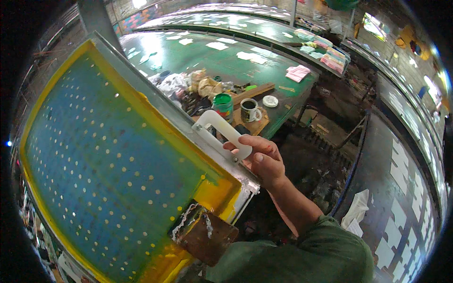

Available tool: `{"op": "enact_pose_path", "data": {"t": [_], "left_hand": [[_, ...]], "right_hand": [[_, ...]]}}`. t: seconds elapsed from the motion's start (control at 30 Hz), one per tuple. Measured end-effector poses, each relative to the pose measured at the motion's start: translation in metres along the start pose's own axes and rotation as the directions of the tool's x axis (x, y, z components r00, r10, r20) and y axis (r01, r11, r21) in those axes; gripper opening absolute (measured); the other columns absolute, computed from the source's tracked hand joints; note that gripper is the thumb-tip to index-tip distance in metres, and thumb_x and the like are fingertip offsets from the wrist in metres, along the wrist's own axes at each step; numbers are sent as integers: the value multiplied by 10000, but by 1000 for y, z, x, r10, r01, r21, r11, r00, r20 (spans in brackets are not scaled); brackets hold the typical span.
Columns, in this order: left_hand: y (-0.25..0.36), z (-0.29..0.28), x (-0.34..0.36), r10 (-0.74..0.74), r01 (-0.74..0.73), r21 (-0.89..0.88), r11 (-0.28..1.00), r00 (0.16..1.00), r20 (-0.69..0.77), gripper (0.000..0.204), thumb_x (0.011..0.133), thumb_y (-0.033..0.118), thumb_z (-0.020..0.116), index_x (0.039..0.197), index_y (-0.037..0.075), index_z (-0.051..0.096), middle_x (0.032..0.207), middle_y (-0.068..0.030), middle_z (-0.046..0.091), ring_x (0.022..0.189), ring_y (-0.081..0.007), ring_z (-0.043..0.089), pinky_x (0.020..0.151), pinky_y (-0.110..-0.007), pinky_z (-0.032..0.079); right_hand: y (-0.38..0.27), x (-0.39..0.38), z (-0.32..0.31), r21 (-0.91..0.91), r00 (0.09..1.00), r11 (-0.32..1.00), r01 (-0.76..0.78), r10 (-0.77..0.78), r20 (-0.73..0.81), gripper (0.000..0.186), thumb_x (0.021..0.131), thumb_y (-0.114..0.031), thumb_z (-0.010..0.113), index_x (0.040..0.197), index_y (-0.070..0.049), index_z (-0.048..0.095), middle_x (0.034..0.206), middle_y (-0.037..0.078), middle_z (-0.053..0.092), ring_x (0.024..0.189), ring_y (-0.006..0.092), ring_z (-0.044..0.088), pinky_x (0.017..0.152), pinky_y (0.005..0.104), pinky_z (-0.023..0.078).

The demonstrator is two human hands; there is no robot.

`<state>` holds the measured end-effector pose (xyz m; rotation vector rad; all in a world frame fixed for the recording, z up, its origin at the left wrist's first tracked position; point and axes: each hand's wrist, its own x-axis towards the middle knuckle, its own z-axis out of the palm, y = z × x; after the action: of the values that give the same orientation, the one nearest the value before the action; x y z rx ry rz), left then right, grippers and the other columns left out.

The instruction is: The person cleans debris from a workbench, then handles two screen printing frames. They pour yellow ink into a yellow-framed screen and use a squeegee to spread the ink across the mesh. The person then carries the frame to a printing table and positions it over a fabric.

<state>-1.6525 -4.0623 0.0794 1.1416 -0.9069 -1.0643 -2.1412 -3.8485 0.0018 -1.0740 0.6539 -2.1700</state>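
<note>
A large screen-printing frame [113,141] stands tilted up on the left, with blue-green mesh covered in small pale dots and a yellow border. On its metal edge is bolted a white plastic handle [222,129]. My right hand [264,158] is closed round the near end of this handle, thumb on the near side. My left hand is out of view. Over the frame's lower right corner lies a flat brown piece [207,233] with white smears; I cannot tell what it is.
Beyond the frame, a long green table [198,52] carries an open jar of green paint [222,104], a dark-filled mug [250,111], a white lid [270,101], a wooden bar [255,93] and crumpled rags [172,86]. On the right, a dark table [373,174] holds pale cut pieces [400,165].
</note>
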Motion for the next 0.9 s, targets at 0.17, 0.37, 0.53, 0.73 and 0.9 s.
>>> {"op": "enact_pose_path", "data": {"t": [0.17,0.37,0.53,0.73,0.9], "left_hand": [[-5,68,-9,12,-9,-27,1000,993,118,446,1030,309,682,1333,-17,663,1305,-175,668,1172,-279,653,1009,-405,536],[-17,146,-25,19,5,-82,997,959,283,439,1030,301,685,1330,-19,666,1305,-174,667,1175,-276,651,1014,-403,534],[-35,221,-45,30,26,-119,993,894,448,433,1031,294,687,1327,-21,667,1305,-173,667,1177,-274,649,1018,-402,531],[-68,326,-91,63,3,-102,995,769,636,335,1010,223,729,1231,-28,710,1196,-137,709,1117,-238,664,1013,-382,508],[-80,404,-151,28,91,-113,989,643,765,314,994,215,738,1193,-26,706,1087,-107,694,987,-206,664,892,-373,534]], "right_hand": [[-46,-15,-54,-74,988,989,128,-133,-77,571,937,-285,745,1443,-34,659,1386,263,688,1253,278,672,1088,399,510],[-122,-49,-118,-245,940,933,262,-304,-153,616,975,-334,704,1473,16,612,1369,278,684,1277,317,655,1111,445,481],[-175,-99,-153,-424,881,847,319,-430,-197,619,1014,-349,657,1497,29,575,1376,271,675,1306,348,635,1141,497,455],[-241,-173,-165,-602,776,757,256,-532,-339,655,992,-378,697,1491,31,585,1362,267,683,1276,352,655,1130,468,473],[-286,-226,-150,-673,668,702,234,-619,-413,691,974,-380,718,1497,47,569,1332,259,707,1163,320,732,1024,418,584]]}}
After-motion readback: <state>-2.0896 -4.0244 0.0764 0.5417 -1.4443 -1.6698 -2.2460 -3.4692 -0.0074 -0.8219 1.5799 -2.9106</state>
